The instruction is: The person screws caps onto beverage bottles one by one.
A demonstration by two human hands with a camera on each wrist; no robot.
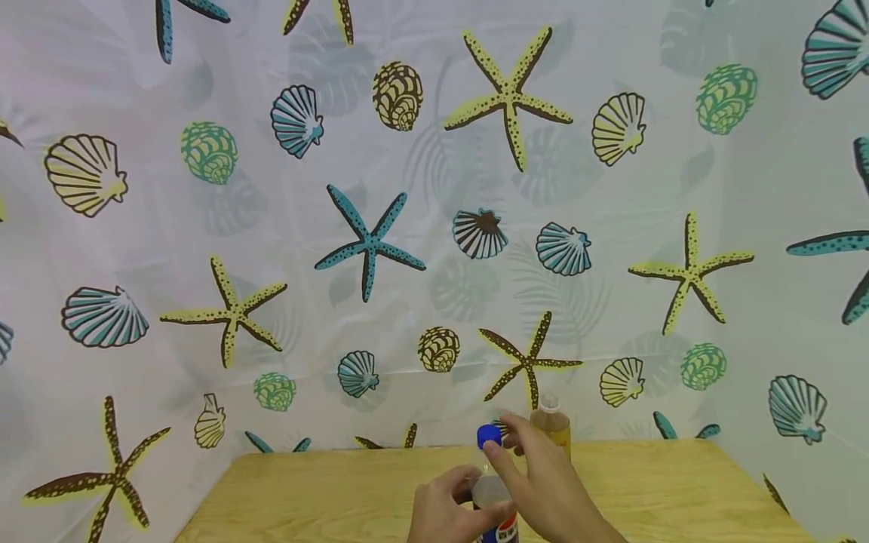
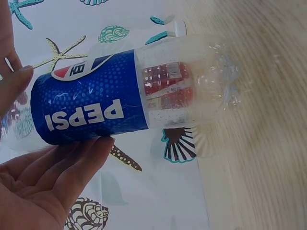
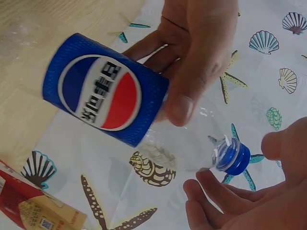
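A clear plastic Pepsi bottle (image 1: 490,490) with a blue label stands upright in the head view, its blue cap (image 1: 489,436) on the neck. My left hand (image 1: 448,507) grips it round the shoulder and the top of the label; in the right wrist view the thumb (image 3: 182,110) presses on the front, with fingers behind. The bottle's lower part looks see-through in the left wrist view. Around the cap is my right hand (image 1: 543,483), thumb on one side and fingers on the other. The right wrist view shows a gap between that thumb (image 3: 273,146) and the cap.
Behind my right hand stands a second bottle (image 1: 553,430) with a pale cap and yellowish body. A red and yellow package (image 3: 38,203) lies at the lower left of the right wrist view. The wooden table (image 1: 326,490) ends at a shell-and-starfish patterned sheet (image 1: 380,317).
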